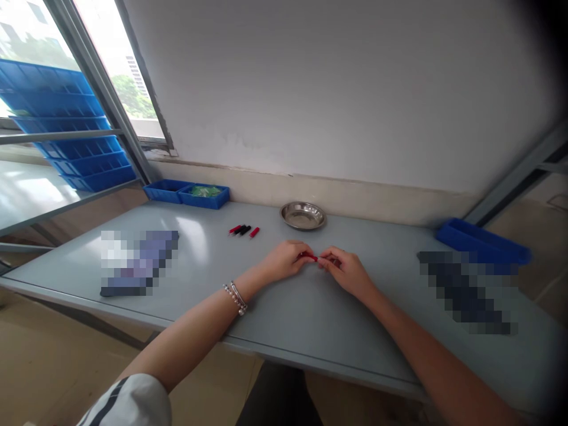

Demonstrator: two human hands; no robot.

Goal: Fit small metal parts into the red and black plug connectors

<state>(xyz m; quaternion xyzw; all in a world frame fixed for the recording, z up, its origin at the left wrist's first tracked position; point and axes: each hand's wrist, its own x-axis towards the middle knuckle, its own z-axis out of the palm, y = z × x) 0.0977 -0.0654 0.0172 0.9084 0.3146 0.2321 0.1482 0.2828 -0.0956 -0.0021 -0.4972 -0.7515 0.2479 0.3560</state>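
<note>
My left hand is closed in a pinch around a small red plug-like piece, whose end shows between my two hands. Just to its right, my right hand has thumb and fingers pinched together at a thin silvery part by that red end; the fingers hide most of it. Both hands are low over the middle of the grey table. Farther back and left lie several similar pieces, among them a black one and a red one, with thin pale tips.
A round steel dish stands behind my hands near the wall. Blue bins are at the back left, one with green-and-clear packets. Another blue bin sits at the right. Pixelated flat objects lie at both sides. Stacked blue bins fill a left shelf.
</note>
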